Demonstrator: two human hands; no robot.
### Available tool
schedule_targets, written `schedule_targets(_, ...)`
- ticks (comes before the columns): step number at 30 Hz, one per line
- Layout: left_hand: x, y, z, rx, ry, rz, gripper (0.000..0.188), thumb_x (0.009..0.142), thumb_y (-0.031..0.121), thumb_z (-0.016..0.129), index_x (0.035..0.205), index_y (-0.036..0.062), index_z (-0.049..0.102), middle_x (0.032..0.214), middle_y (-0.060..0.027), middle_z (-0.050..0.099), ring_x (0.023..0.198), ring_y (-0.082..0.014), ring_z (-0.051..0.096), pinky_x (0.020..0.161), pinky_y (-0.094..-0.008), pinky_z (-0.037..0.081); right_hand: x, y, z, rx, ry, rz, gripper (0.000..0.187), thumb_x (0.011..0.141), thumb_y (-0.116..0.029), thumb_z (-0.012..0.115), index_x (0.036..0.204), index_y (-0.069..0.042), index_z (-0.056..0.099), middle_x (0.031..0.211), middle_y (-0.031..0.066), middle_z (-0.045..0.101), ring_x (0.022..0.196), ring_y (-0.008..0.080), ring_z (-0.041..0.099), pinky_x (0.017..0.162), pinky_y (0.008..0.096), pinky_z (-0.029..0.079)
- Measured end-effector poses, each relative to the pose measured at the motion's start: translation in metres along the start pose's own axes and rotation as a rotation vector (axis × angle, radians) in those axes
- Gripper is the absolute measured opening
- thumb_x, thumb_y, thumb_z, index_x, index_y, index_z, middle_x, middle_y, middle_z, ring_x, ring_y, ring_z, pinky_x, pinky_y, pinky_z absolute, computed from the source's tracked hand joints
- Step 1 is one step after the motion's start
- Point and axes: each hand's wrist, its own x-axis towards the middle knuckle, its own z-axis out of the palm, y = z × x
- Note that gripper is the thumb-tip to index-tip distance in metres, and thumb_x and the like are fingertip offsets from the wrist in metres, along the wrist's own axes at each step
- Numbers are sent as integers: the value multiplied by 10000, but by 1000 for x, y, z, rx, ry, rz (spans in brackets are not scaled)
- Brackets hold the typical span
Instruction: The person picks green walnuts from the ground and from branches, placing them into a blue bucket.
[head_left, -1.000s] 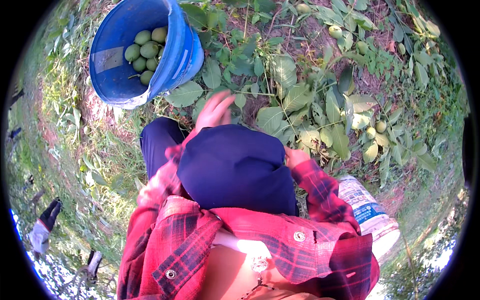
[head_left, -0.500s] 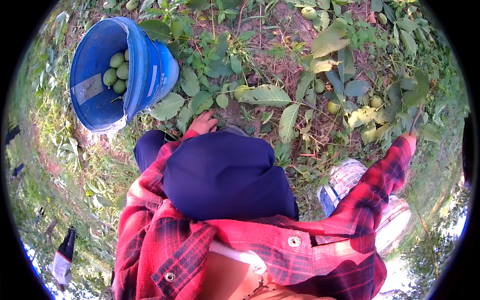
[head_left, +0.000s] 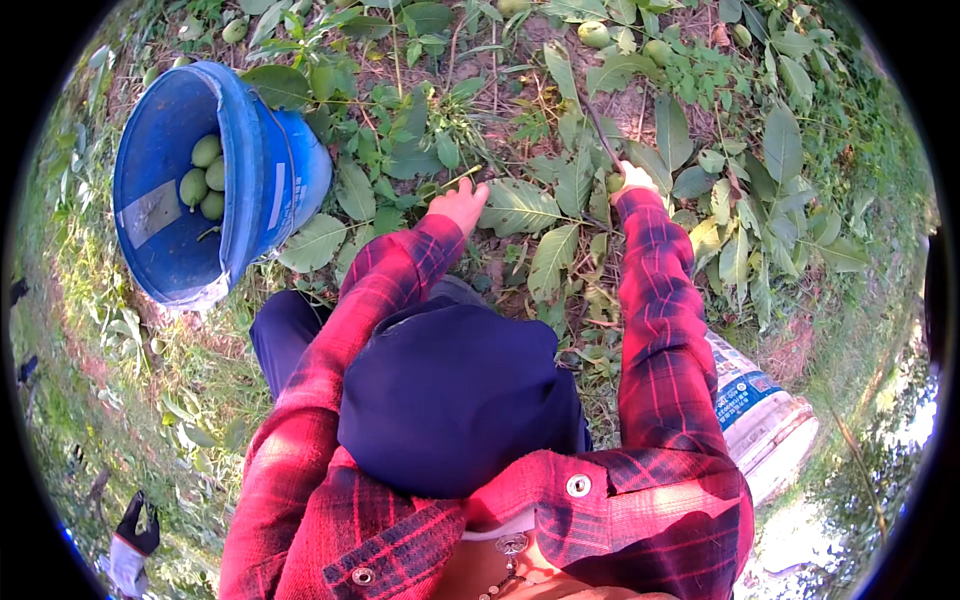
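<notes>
My right hand (head_left: 634,182) is closed around a brown leaf stalk (head_left: 598,130), which slants up and left over the leaves. Right beside its fingers is a green walnut (head_left: 614,183) in its husk; whether they touch it I cannot tell. My left hand (head_left: 461,204) reaches down to the ground at the edge of a large green leaf (head_left: 520,205), its fingers bent. What lies under its palm is hidden. To the left, a blue bucket (head_left: 300,165) lies tipped with its mouth toward the left, and several green walnuts (head_left: 207,152) rest inside it.
More green walnuts (head_left: 593,35) lie among fallen leaves and weeds at the far side. A white and blue bag or container (head_left: 765,405) sits by my right arm. My dark-clad knee (head_left: 450,390) is between my arms. A dark and white glove-like shape (head_left: 132,540) shows at lower left.
My right hand has swung left from the far right, stalk in hand, baring yellowish leaves there. My left hand has moved forward and right from beside my knee to where a walnut was visible.
</notes>
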Motion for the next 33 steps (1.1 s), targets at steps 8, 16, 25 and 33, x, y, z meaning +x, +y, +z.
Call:
schedule_targets(8, 1, 2, 10, -23, 72, 113, 689, 545, 223, 627, 1150, 118, 315, 818, -139, 470, 733, -284, 517, 648, -368, 420, -54, 113, -16, 1086, 162, 200, 289, 636, -299, 543, 807, -67, 561, 668, 57, 541, 418, 83, 430, 348, 195, 312)
schedule_targets(16, -28, -42, 42, -1465, -261, -162, 486, 680, 352, 486, 1026, 16, 433, 762, -125, 552, 640, -206, 532, 550, -307, 430, -53, 78, 10, 51, -13, 120, 633, 522, -363, 645, 1093, -260, 392, 828, 119, 568, 801, 286, 542, 712, 346, 414)
schedule_targets(25, -93, -36, -33, -2272, -433, -36, 447, 727, 418, 414, 936, 25, 464, 828, -154, 526, 686, -266, 556, 592, -316, 475, -70, 70, 34, 151, 276, 239, 476, 584, -376, 607, 1010, -258, 433, 842, 142, 564, 797, 314, 536, 693, 376, 406)
schedule_targets(33, -110, -42, -66, -2154, -176, 31, 342, 733, 290, 467, 940, 18, 467, 869, -160, 523, 767, -286, 548, 584, -319, 476, -107, 74, -15, 624, 567, -30, 521, 605, -259, 616, 1085, -181, 429, 831, 115, 570, 699, 197, 544, 642, 302, 421)
